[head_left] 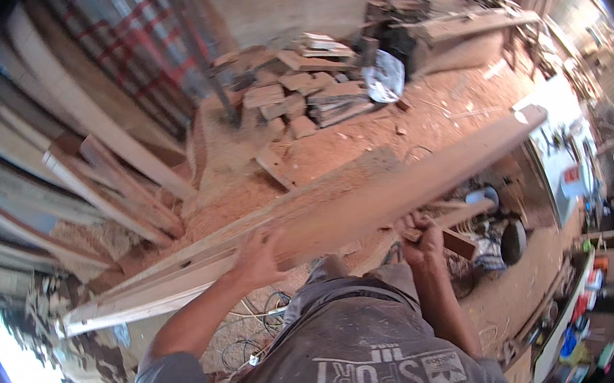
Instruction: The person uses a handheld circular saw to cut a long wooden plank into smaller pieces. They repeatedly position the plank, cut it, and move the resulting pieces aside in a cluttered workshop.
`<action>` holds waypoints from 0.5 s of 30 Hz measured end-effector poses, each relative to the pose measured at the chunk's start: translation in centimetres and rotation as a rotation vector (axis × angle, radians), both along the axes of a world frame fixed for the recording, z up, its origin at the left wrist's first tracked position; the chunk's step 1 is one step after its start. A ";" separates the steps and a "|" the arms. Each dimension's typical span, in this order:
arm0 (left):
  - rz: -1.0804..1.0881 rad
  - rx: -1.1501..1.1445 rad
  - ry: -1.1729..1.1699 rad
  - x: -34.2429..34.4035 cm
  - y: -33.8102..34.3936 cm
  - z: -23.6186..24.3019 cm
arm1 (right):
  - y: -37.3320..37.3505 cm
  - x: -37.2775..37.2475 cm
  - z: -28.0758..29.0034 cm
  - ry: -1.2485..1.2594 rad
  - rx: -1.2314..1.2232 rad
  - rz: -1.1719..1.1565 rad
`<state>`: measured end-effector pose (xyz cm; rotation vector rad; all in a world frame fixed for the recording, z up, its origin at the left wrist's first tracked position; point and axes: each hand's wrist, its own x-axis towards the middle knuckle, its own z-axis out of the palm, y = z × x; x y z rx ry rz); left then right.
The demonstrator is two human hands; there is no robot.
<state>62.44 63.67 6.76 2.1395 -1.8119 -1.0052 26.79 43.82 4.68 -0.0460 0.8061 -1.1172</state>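
Note:
A long reddish-brown wooden plank (404, 189) slants across in front of me, its far end up to the right and slightly blurred. My left hand (258, 259) grips the plank at its near left end, thumb and fingers apart around the wood. Just below the plank's lower edge is my right hand (421, 239), its fingers curled closed. What that hand holds, if anything, is hidden. Beneath and behind the plank lie long pale boards (160, 285), running down to the left.
Offcut blocks (300, 95) are piled on the sawdust-covered floor (434, 114), beside a white plastic bag (384, 76). Tall boards (59, 75) lean at the left. Scrap wood (463, 3) is heaped far right. Cables (268, 319) lie near my legs; cluttered shelving (592, 274) stands right.

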 end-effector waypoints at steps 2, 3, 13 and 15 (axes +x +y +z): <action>0.076 0.001 -0.079 -0.3 2.5 0.6 | 1.7 -0.5 3.0 0.153 0.177 -0.102; 0.132 0.000 -0.127 0.5 3.5 -0.1 | 1.9 -1.5 2.9 0.166 0.189 -0.102; 0.198 0.031 -0.594 15.2 20.2 -4.8 | 0.9 -18.5 9.7 0.956 0.094 0.209; 0.183 -0.045 -0.609 19.1 24.2 -6.3 | -0.2 -21.2 13.8 1.218 0.039 0.320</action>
